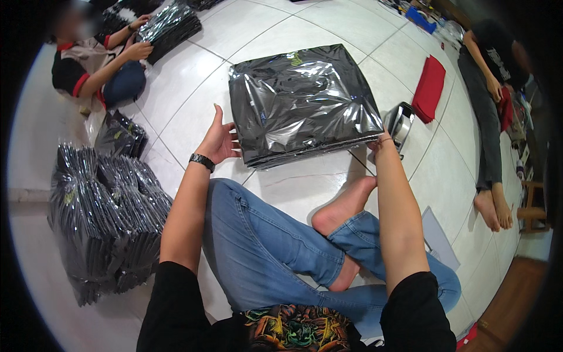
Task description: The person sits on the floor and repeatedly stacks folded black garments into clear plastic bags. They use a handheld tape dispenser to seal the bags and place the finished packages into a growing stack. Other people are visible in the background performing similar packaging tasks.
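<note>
In front of me lies a stack of black folded garments in clear plastic bags (303,101), its top bag shiny and printed with a small green mark. My left hand (222,138) is at the stack's left edge, thumb raised and fingers spread, the fingertips partly behind the edge. My right hand (379,140) is at the near right corner, its fingers largely hidden by the bags, so its hold is unclear. Left of my knee stand bundled rows of similar bagged black garments (110,220), with a smaller bagged pile (121,134) just beyond.
A black and silver appliance (400,125) sits right of the stack, beside folded red cloth (429,88). One co-worker at upper left handles bagged garments (169,28); another person sits at right with legs extended (479,123). A grey flat board (440,237) lies by my right knee.
</note>
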Demonstrator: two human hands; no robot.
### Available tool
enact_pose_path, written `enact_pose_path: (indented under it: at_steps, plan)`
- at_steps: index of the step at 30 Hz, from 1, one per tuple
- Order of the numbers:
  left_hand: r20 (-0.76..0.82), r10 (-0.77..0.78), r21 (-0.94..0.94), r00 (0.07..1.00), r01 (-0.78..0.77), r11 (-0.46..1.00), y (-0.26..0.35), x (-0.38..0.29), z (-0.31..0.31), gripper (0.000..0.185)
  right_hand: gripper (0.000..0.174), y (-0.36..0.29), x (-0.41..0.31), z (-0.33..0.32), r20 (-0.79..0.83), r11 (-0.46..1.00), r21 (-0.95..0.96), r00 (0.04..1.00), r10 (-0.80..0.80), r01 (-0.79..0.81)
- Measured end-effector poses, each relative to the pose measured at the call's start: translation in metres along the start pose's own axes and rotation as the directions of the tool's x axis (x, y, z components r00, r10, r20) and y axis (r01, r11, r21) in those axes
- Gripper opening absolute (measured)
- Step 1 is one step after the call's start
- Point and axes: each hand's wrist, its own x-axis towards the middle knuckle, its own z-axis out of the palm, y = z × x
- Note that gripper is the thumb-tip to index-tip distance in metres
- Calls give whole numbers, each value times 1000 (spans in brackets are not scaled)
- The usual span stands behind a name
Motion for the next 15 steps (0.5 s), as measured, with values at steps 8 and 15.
enact_pose_path:
  at_steps: [8,15]
  plan:
    - [-545,498,351,674,-356,866,-5,-26,22,94,75,-31,-59,15,106,999,29,993,-40,37]
    - [231,898,241,375,-916,320,-70,-89,203,16,36,-102,-137,-83,-1,757,-368,814,-581,540]
